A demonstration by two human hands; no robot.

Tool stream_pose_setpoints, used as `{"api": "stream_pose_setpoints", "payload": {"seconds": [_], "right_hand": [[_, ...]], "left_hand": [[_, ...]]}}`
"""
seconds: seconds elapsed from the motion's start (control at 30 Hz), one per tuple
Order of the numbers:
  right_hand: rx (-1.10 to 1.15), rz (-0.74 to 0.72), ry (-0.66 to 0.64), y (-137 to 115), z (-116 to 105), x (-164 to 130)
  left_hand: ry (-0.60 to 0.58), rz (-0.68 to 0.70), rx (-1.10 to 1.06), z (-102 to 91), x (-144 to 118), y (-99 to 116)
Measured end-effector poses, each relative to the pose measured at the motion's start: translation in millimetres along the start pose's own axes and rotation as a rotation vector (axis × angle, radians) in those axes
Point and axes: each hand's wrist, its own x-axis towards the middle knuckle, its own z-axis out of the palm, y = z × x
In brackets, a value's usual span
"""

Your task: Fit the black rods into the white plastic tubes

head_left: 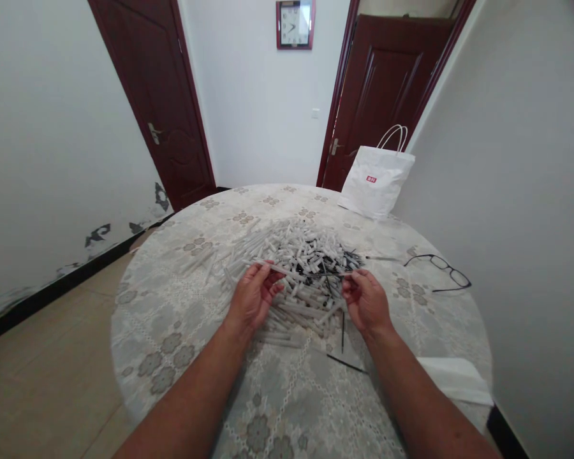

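Observation:
A heap of white pen tubes and thin black refills point(302, 261) lies in the middle of a round table point(182, 319) covered with a patterned cloth. My left hand point(254, 296) holds a white tube point(272, 267) over the near side of the heap. My right hand point(366, 299) pinches a thin black refill point(332, 275) that points toward the tube's end. Both hands hover just above the pile, a short gap apart.
A white paper bag point(375, 182) stands at the table's far right edge against the wall. Black glasses point(442, 268) lie right of the heap. Loose refills point(347, 364) and a white sheet point(454, 379) lie near my right arm. Two dark doors stand beyond.

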Motion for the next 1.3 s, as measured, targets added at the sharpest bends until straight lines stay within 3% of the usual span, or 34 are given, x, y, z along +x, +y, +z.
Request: {"api": "stream_pose_setpoints", "payload": {"seconds": [0.1, 0.57, 0.87, 1.1, 1.3], "right_hand": [[0.021, -0.019, 0.01, -3.4, -0.4, 0.8], [-0.02, -0.072, 0.007, -3.9, 2.7, -2.5], [-0.262, -0.277, -0.044, 0.6, 1.1, -8.8], [-0.567, -0.245, -0.322, 3.7, 8.5, -24.3], [-0.734, -0.12, -0.455, 3.4, 7.3, -23.9]], "left_hand": [[0.094, 0.034, -0.089, -4.5, 5.0, 4.5], [0.077, -0.005, -0.078, 0.4, -0.1, -0.5], [0.083, 0.035, -0.005, 3.0, 0.3, -1.3], [-0.052, -0.127, 0.008, 12.4, -9.8, -8.4], [-0.095, -0.218, 0.01, 17.9, -16.7, -9.9]]}}
